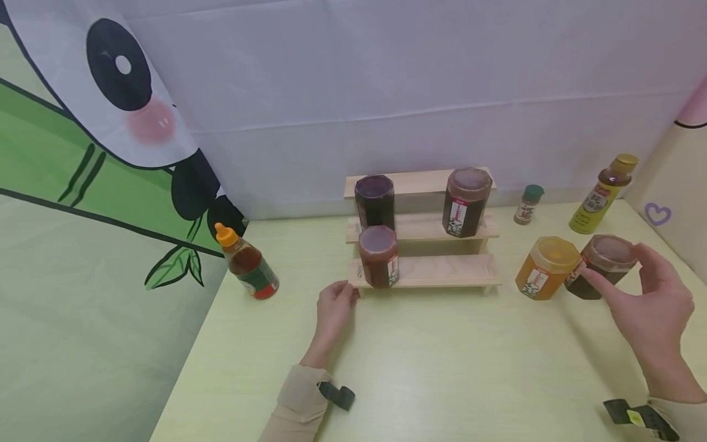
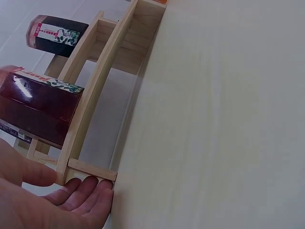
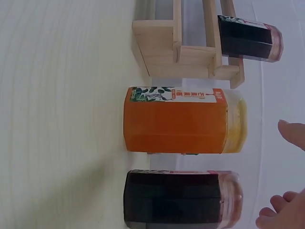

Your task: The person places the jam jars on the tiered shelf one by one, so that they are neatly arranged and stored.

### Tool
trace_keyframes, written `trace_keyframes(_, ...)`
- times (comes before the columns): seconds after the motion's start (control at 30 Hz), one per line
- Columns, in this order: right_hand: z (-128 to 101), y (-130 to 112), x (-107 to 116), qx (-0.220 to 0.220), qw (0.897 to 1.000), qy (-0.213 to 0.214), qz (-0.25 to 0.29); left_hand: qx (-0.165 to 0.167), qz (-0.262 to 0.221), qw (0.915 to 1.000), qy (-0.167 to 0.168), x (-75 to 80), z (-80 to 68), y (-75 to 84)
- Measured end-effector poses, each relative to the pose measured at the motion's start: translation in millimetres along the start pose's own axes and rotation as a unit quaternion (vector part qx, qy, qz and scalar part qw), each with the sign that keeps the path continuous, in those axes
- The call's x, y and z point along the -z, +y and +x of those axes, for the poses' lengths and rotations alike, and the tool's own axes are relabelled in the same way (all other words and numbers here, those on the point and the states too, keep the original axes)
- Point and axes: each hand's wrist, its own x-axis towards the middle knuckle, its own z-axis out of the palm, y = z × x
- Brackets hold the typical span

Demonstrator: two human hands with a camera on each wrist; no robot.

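Observation:
My left hand (image 1: 334,310) grips the front left corner of a three-step wooden rack (image 1: 442,271). In the left wrist view its thumb lies by the plank's end and its curled fingers (image 2: 86,193) are at the leg below. My right hand (image 1: 654,301) hovers by a dark jar (image 3: 174,198), thumb and fingers spread apart; the right wrist view shows a gap between them and the jar. Beside that jar stands an orange-yellow jar (image 3: 176,121). On the rack are a reddish-brown jar (image 1: 378,261) at the front left, a dark purple jar (image 1: 377,205) behind it and another dark jar (image 1: 464,212) at the right.
A squeeze bottle with an orange cap (image 1: 251,264) stands at the table's left. Behind the right-hand jars are a small green-capped shaker (image 1: 527,205) and a yellow-labelled bottle (image 1: 599,199). A pale cloth (image 1: 276,123) hangs along the table's back edge.

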Motion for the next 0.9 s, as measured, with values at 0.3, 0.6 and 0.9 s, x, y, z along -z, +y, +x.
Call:
trace_keyframes(0.3,8.0,13.1,7.3,-0.094,0.995,-0.018,-0.03,0.002,0.001,1.0,0.002,0.1,-0.4,0.5)
trace_keyframes(0.6,18.2,27.7,14.4,-0.122,0.984,-0.084,-0.1,-0.002,-0.002,1.0,-0.004,1.1,-0.8,0.1)
trace_keyframes(0.9,24.9,40.4,16.1,-0.126,0.973,-0.141,-0.129,-0.001,-0.004,1.0,-0.001,0.2,0.5,-1.7)
